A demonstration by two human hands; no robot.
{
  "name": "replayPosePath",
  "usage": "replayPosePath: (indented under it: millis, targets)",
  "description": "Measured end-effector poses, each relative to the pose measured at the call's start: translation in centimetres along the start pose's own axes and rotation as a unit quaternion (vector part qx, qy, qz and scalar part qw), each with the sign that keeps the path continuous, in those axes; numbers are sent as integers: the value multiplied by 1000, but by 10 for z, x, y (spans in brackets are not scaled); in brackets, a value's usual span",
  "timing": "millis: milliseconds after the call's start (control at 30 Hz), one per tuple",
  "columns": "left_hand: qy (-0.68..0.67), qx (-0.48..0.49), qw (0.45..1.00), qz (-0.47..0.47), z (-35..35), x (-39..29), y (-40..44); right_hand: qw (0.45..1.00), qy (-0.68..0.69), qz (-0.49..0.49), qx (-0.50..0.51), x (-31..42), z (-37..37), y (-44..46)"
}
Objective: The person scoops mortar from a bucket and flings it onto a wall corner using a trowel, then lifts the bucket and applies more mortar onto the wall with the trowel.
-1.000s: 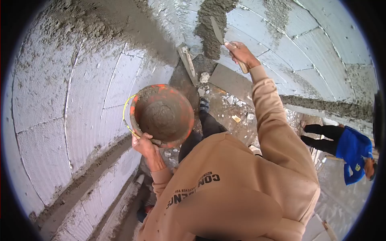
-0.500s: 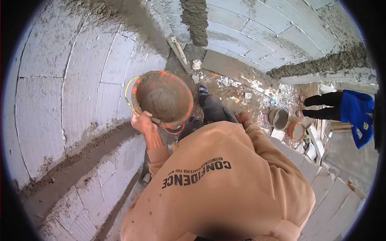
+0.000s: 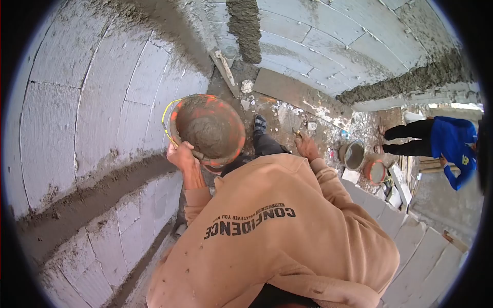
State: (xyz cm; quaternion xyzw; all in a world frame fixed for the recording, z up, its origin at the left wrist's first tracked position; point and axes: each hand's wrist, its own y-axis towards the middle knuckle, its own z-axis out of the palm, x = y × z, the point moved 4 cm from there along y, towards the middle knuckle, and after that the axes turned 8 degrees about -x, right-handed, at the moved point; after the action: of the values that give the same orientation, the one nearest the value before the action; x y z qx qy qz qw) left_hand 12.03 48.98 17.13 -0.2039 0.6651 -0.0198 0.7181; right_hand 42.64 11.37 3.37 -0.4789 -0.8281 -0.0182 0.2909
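Observation:
My left hand (image 3: 183, 156) grips the near rim of an orange bucket (image 3: 237, 128), its fingers wrapped over the edge. Grey mortar (image 3: 208, 134) lies inside, and a yellow handle (image 3: 164, 117) hangs at the bucket's left side. To the right of the bucket, my right hand (image 3: 307, 148) is low beside my leg, closed around the handle of a trowel (image 3: 297, 134). Only a small part of the trowel shows; its blade is hard to make out.
Block walls (image 3: 113, 92) with mortar bands stand left and ahead. A board (image 3: 303, 95) lies at the wall's foot near rubble. On the right are a grey bucket (image 3: 354, 155), an orange bucket (image 3: 376, 172) and a person in blue (image 3: 452, 138).
My right hand has come down from the mortar strip on the wall to beside my leg with the trowel. My left hand still holds the bucket. The view has shifted.

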Motion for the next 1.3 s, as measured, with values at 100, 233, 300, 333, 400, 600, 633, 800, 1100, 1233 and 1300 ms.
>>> replayPosePath:
  millis: [100,233,300,333,400,600,633,800,1100,1233,1300]
  targets:
    - [3,28,999,19,11,-11,-13,974,50,-220,30,142,-48,29]
    - [-17,68,996,50,17,-28,-28,923,-156,-350,46,254,-17,47]
    - [-29,73,995,56,21,-35,-35,848,-237,-474,-10,271,33,32]
    - [-21,83,994,68,22,-34,-33,801,-276,-530,-45,283,38,31]
    - [-40,98,993,58,28,-36,-28,808,-254,-530,-27,294,12,35]
    - [-36,109,988,106,57,-29,-31,855,-284,-429,66,303,3,85]
    - [-25,111,985,126,60,-26,-30,844,-285,-426,160,289,32,101]
    - [-3,113,987,110,77,-24,-9,850,-19,-446,279,249,38,113]
    - [-17,27,1000,-2,120,-15,19,879,-91,-412,222,280,-4,163]
    - [-11,11,999,-30,145,-4,39,879,-73,-424,206,286,1,208]
    - [-14,-6,1000,-27,152,5,56,878,-57,-440,179,291,4,229]
